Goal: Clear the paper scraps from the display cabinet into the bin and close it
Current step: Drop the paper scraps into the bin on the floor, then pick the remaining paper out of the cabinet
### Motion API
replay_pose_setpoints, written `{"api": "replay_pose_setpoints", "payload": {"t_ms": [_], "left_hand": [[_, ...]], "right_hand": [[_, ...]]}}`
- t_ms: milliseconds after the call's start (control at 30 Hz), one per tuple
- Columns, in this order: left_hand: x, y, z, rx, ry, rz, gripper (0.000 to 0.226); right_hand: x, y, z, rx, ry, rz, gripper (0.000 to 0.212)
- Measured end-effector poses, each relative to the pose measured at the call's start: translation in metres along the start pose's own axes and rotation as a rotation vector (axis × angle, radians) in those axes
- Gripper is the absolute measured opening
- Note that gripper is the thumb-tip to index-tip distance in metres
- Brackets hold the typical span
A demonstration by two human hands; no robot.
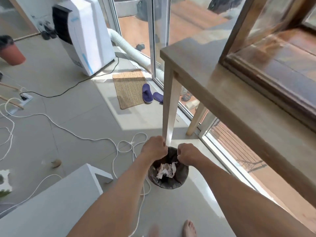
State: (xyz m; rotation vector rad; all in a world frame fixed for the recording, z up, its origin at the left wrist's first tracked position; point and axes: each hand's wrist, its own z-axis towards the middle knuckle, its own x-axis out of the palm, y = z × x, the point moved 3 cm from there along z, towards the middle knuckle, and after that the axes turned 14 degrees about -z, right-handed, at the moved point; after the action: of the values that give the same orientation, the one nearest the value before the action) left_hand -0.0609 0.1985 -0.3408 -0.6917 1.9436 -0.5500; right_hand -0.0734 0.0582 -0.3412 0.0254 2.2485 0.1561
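A small round bin (183,175) with a dark liner stands on the floor by the table leg. Crumpled white paper scraps (166,170) lie inside it. My left hand (154,147) hovers at the bin's far left rim with its fingers curled shut. At the far right rim, my right hand (188,155) is curled the same way. No paper shows in either hand, and I cannot tell whether they touch the liner. The wood-framed glass display cabinet (239,31) sits on the wooden table (196,53) at the upper right; its inside is mostly out of view.
White cords (82,137) loop over the floor left of the bin. A white bench (56,199) stands at lower left. A portable air conditioner (85,31), a woven mat (130,88) and purple slippers (147,93) lie further off. Glass doors (159,31) run behind the table.
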Motion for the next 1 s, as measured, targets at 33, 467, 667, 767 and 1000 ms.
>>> {"api": "replay_pose_setpoints", "payload": {"t_ms": [33,467,667,767,1000], "left_hand": [[-0.020,-0.019,-0.011,0.036,-0.014,0.038,0.020],[-0.210,-0.251,-0.140,0.522,-0.248,0.209,0.021],[-0.218,-0.337,-0.154,0.728,-0.296,0.216,0.019],[-0.214,-0.372,-0.155,0.816,-0.335,0.048,0.013],[-0.216,-0.447,-0.131,0.855,-0.260,0.185,0.061]], "right_hand": [[-0.020,0.005,-0.016,-0.010,-0.026,-0.022,0.024],[-0.263,0.012,-0.231,-0.062,-0.453,-0.323,0.025],[-0.343,-0.031,-0.299,0.053,-0.764,-0.159,0.014],[-0.374,-0.045,-0.319,0.139,-0.973,-0.014,0.014],[-0.417,-0.079,-0.319,0.428,-0.870,-0.083,0.065]]}}
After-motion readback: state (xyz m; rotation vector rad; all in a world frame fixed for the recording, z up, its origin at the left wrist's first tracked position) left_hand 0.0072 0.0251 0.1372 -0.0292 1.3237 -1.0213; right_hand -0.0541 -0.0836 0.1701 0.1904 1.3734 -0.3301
